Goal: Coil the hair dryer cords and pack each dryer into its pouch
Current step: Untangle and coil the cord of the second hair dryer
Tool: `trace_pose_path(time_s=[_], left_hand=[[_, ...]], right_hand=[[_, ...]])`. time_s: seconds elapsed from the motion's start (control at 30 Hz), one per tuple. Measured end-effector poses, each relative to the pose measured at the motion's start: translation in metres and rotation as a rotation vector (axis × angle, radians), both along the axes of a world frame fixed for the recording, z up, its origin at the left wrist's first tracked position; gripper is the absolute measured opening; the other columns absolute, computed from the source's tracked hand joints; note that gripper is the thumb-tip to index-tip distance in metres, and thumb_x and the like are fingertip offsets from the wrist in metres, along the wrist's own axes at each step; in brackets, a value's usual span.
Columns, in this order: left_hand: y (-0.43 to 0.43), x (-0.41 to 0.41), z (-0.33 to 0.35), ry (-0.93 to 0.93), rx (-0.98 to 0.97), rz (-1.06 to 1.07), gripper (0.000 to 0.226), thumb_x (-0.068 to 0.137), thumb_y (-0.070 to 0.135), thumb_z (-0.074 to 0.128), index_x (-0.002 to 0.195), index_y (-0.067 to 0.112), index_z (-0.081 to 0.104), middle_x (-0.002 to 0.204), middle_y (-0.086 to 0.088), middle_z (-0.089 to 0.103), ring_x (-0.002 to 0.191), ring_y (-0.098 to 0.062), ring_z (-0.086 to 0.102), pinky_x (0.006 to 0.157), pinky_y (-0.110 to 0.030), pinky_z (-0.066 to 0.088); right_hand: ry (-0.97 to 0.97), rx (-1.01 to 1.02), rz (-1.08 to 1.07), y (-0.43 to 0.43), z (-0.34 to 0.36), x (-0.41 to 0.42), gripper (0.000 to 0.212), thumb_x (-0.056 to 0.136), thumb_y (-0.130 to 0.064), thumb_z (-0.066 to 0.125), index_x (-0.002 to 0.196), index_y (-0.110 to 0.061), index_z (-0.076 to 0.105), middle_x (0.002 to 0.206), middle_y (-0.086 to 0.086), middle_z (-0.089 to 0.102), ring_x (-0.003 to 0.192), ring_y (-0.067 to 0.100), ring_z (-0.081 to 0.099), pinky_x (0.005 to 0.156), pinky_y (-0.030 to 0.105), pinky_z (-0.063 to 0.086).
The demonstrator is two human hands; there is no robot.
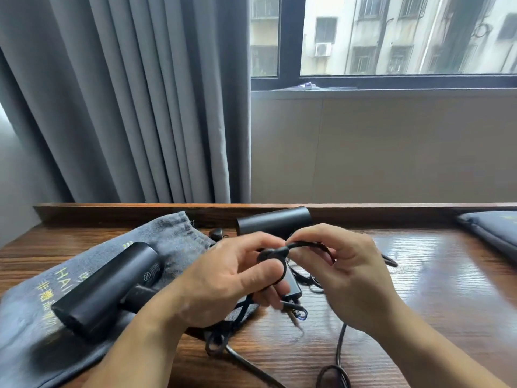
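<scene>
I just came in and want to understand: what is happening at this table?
A person is coiling a black cord with both hands: the left hand holds the loops, the right hand pinches the cord. One hair dryer lies on a grey pouch, not yet packed. A second dryer lies on the table behind the hands.

Bright daylight via window [391, 37]; glare on table [419, 261] at right; hands slightly blurred; wide-angle edge bend.

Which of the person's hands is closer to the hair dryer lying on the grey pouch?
Left. The left hand sits just right of the hair dryer on the grey pouch, gripping the cord. The right hand pinches the same cord farther right, beyond the left hand.
</scene>
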State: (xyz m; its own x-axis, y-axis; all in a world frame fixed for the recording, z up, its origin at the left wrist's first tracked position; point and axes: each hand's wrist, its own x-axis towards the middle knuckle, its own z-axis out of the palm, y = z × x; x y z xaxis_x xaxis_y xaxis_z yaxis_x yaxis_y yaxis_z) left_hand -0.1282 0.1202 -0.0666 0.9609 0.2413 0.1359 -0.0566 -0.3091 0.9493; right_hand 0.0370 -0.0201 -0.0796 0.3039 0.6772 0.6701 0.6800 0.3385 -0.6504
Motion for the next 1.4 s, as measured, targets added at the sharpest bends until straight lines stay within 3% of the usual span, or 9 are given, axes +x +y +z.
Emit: trace_pose_path(time_s=[0.07,0.17,0.33,0.43,0.57,0.77,1.0,1.17,1.4], left_hand=[[-0.002,0.002,0.001,0.011,-0.036,-0.021,0.048,0.086,0.052,0.075,0.113,0.013,0.068,0.081,-0.007,0.07,0.057,-0.021,0.067,0.059,-0.034,0.054],[0.0,0.0,0.004,-0.004,0.004,0.114,0.023,0.082,0.019,0.085,0.103,0.02,0.075,0.081,0.001,0.07,0.054,-0.01,0.057,0.052,-0.02,0.046],[0.001,0.0,-0.002,0.041,0.415,0.394,0.043,0.068,0.033,0.091,0.104,0.046,0.071,0.089,0.016,0.072,0.074,-0.004,0.07,0.071,-0.019,0.052],[0.001,-0.002,0.002,0.099,0.245,0.295,0.047,0.073,0.025,0.086,0.116,0.034,0.067,0.097,0.006,0.074,0.074,-0.014,0.072,0.072,-0.029,0.059],[0.002,-0.006,0.008,0.085,0.105,0.259,0.027,0.088,0.012,0.078,0.113,0.016,0.07,0.085,-0.003,0.076,0.07,-0.018,0.071,0.08,-0.033,0.059],[0.003,-0.004,0.006,0.058,0.057,0.27,0.048,0.064,0.024,0.086,0.11,0.02,0.076,0.101,0.0,0.08,0.098,-0.016,0.076,0.092,-0.031,0.059],[-0.001,0.003,-0.001,0.052,-0.066,0.196,0.05,0.062,0.004,0.093,0.108,0.019,0.078,0.105,-0.007,0.079,0.102,-0.023,0.075,0.086,-0.03,0.058],[-0.009,0.01,-0.007,0.053,-0.082,0.072,0.052,0.071,-0.007,0.086,0.118,0.012,0.073,0.116,-0.011,0.076,0.113,-0.028,0.071,0.101,-0.046,0.054],[-0.007,0.011,-0.003,-0.004,0.305,0.425,0.042,0.074,0.014,0.09,0.109,0.032,0.076,0.095,0.02,0.078,0.091,0.002,0.073,0.086,-0.012,0.052]], right_hand=[[-0.123,0.014,-0.064,-0.001,0.003,0.001,0.006,0.084,-0.018,0.076,0.089,-0.022,0.077,0.076,-0.018,0.068,0.068,0.002,0.061,0.064,0.008,0.04],[-0.136,-0.054,-0.048,-0.009,0.009,0.015,0.012,0.083,-0.018,0.076,0.093,-0.023,0.075,0.077,-0.019,0.066,0.067,0.003,0.062,0.064,0.008,0.042],[-0.241,-0.222,-0.009,-0.018,0.013,0.033,0.012,0.087,-0.022,0.07,0.092,-0.027,0.08,0.087,-0.015,0.07,0.079,0.013,0.069,0.065,0.021,0.049],[-0.29,-0.236,-0.079,-0.018,0.014,0.032,0.016,0.086,-0.017,0.077,0.089,-0.032,0.08,0.084,-0.018,0.069,0.077,0.008,0.068,0.065,0.013,0.046],[-0.364,-0.247,-0.107,-0.02,0.015,0.03,0.02,0.085,-0.014,0.08,0.089,-0.034,0.079,0.083,-0.019,0.067,0.077,0.009,0.067,0.066,0.026,0.054],[-0.382,-0.255,-0.116,-0.019,0.015,0.025,0.019,0.085,-0.014,0.081,0.089,-0.032,0.079,0.08,-0.022,0.063,0.075,0.003,0.064,0.066,0.008,0.042],[-0.318,-0.257,-0.128,-0.015,0.014,0.016,0.016,0.084,-0.021,0.081,0.083,-0.034,0.072,0.078,-0.017,0.067,0.076,0.008,0.065,0.064,0.018,0.048],[-0.338,-0.269,-0.183,-0.009,0.008,-0.001,0.024,0.077,-0.027,0.086,0.089,-0.035,0.066,0.074,-0.018,0.07,0.075,0.003,0.064,0.064,0.017,0.048],[-0.309,-0.482,-0.198,-0.013,0.011,0.019,0.014,0.088,-0.044,0.068,0.088,-0.041,0.055,0.082,-0.02,0.064,0.068,0.0,0.059,0.06,0.019,0.04]])
